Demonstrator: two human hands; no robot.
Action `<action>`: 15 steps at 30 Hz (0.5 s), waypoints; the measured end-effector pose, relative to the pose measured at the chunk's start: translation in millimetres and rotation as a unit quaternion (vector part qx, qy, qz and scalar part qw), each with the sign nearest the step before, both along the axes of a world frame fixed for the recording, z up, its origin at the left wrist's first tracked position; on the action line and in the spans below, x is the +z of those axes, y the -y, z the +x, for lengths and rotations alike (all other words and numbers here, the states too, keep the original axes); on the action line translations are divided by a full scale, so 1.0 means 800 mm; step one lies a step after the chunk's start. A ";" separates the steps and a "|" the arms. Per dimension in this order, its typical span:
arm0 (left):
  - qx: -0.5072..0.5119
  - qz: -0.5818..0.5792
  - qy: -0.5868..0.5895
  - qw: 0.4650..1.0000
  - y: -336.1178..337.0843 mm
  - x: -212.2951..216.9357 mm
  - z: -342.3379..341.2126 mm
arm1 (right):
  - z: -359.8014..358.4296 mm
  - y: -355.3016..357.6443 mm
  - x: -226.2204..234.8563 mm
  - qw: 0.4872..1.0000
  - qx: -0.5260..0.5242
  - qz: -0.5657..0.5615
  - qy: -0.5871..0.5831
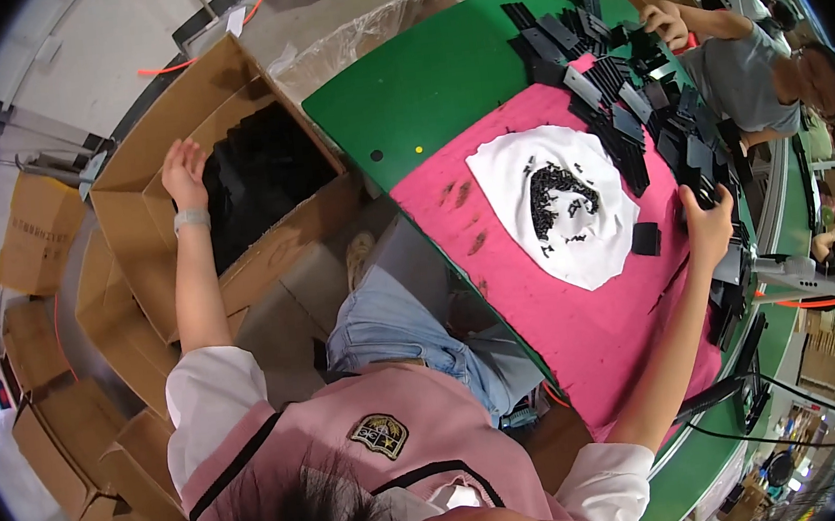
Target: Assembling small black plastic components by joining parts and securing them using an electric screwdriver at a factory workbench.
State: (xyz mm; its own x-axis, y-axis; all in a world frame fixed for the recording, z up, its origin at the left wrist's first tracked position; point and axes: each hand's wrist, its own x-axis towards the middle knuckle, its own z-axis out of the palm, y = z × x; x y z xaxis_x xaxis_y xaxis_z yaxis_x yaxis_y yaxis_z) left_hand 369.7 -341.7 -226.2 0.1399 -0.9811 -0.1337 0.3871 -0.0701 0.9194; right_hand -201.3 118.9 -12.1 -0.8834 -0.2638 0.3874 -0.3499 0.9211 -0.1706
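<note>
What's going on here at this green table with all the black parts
A person in a pink top sits at a green table. Their left hand reaches over an open cardboard box of black parts beside them. Their right hand rests at a heap of flat black plastic pieces along the far edge. A white cloth with small black screws lies on a pink mat. A co-worker's hand touches the same heap.

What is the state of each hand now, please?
Left hand: open, fingers spread, over the cardboard box, holding nothing.
Right hand: closed on a black part.
</note>
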 end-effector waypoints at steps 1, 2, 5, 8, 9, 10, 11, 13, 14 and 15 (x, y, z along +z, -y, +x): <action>0.000 0.002 0.000 1.000 -0.005 0.022 -0.009 | -0.002 -0.007 0.004 1.000 -0.017 -0.027 -0.002; -0.015 -0.039 -0.023 0.999 -0.008 0.046 -0.027 | -0.004 -0.015 0.006 0.997 -0.016 -0.065 -0.027; -0.120 -0.135 -0.081 0.980 -0.073 0.151 -0.139 | 0.007 -0.052 0.020 0.971 0.084 -0.220 -0.048; -0.383 -0.230 -0.079 0.891 -0.170 0.226 -0.207 | 0.143 0.002 0.054 0.934 0.239 -0.261 -0.057; -0.469 -0.218 -0.101 0.850 -0.214 0.250 -0.245 | 0.177 0.009 0.058 0.936 0.260 -0.234 -0.028; -0.530 -0.146 -0.027 0.835 -0.262 0.285 -0.280 | 0.199 0.014 0.062 0.915 0.326 -0.226 -0.080; -0.603 -0.092 -0.031 0.792 -0.296 0.303 -0.303 | 0.221 0.009 0.068 0.904 0.371 -0.204 -0.066; -0.634 -0.161 -0.123 0.746 -0.369 0.296 -0.328 | 0.251 0.013 0.072 0.891 0.413 -0.176 -0.064; -0.662 -0.137 -0.151 0.721 -0.388 0.294 -0.338 | 0.255 0.014 0.064 0.881 0.423 -0.177 -0.114; -0.688 -0.112 -0.175 0.696 -0.399 0.292 -0.346 | 0.257 0.011 0.063 0.884 0.418 -0.177 -0.111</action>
State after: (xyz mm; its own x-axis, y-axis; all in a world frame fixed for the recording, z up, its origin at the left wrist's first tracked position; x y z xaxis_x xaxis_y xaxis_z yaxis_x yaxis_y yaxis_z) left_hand 92.6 -22.3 7.0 -0.9544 -0.1565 0.2544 0.2984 -0.4656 0.8332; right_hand 4.1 110.3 38.1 -0.3292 -0.6162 0.7155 -0.9441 0.2271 -0.2389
